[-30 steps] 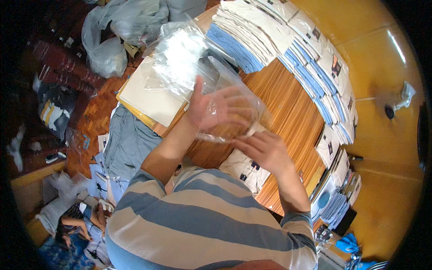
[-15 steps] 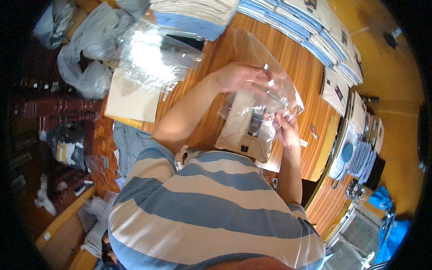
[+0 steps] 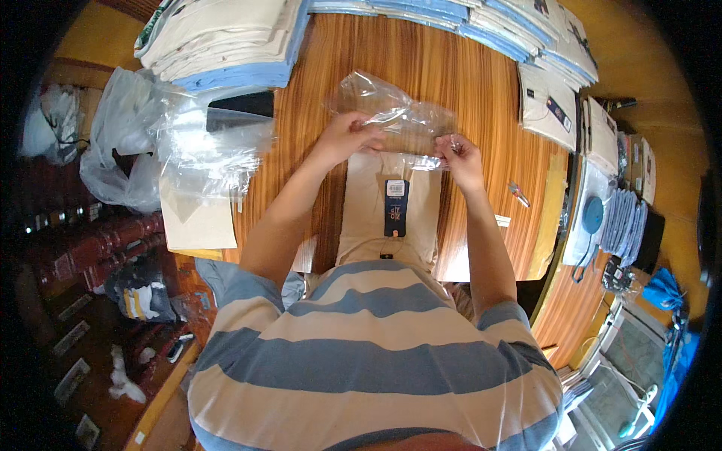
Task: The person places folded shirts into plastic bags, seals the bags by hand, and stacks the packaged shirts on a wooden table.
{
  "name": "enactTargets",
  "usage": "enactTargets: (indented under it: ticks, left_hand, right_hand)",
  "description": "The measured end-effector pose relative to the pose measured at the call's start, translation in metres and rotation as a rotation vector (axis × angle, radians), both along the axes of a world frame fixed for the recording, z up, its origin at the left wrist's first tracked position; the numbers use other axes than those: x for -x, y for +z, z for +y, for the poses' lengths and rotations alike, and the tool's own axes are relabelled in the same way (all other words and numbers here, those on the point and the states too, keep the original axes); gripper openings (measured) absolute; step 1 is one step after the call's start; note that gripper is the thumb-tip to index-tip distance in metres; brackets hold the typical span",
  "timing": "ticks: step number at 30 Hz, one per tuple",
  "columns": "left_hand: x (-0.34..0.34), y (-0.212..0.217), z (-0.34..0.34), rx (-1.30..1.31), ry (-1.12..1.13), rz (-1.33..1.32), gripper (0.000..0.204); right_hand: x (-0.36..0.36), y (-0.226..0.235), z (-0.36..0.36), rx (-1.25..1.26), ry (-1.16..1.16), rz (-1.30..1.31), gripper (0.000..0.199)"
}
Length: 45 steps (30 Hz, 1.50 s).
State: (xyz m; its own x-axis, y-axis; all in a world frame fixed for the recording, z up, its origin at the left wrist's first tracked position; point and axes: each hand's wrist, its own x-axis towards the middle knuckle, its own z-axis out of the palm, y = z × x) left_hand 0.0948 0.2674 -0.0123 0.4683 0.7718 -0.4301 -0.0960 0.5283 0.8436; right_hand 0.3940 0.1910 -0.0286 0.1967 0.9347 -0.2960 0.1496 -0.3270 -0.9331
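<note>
A folded beige garment (image 3: 363,214) lies on the table right in front of me, its small dark neck label toward me. On it rests a dark blue hang tag (image 3: 395,218) with a white sticker. Beyond its far end I hold a clear plastic bag (image 3: 402,113), with my left hand (image 3: 352,139) closed on the near left edge. My right hand (image 3: 460,159) pinches the near right corner. The bag's near edge reaches the garment's far end; whether the garment is inside it I cannot tell.
Stacked folded garments (image 3: 226,45) stand at the far left, and bagged ones (image 3: 489,34) along the far edge. Clear bags (image 3: 207,143) lie over beige card (image 3: 197,214) at left. A small tool (image 3: 519,195) and bagged garment (image 3: 547,107) lie at right.
Both hands have drawn apart to opposite sides of the bag, which now lies lower and past the garment's far end. The garment and tag are uncovered. My view has shifted.
</note>
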Motion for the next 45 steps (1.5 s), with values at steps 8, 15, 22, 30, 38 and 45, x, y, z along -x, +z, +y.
enactTargets:
  ticks: [8, 15, 22, 30, 38, 45]
  left_hand:
    - [0.013, -0.018, -0.005, -0.512, 0.06, 0.615, 0.016]
    - [0.029, -0.016, -0.021, -0.36, -0.004, 0.443, 0.021]
    - [0.038, -0.003, -0.021, -0.188, -0.139, 0.433, 0.023]
    - [0.03, -0.042, -0.03, -0.296, 0.144, 0.283, 0.025]
    - [0.044, -0.012, -0.038, -0.106, -0.006, 0.374, 0.026]
    - [0.058, -0.013, -0.058, -0.148, -0.091, 0.297, 0.027]
  right_hand:
    - [0.0, 0.004, -0.003, 0.06, -0.001, -0.137, 0.012]
    - [-0.02, 0.001, -0.014, 0.146, 0.109, 0.079, 0.017]
    - [-0.022, -0.016, -0.024, 0.058, 0.066, 0.132, 0.017]
    - [-0.023, -0.024, -0.016, -0.008, 0.097, 0.137, 0.017]
    - [-0.026, -0.01, -0.028, 0.123, 0.149, 0.221, 0.014]
    - [-0.028, 0.001, -0.043, 0.152, 0.2, 0.271, 0.017]
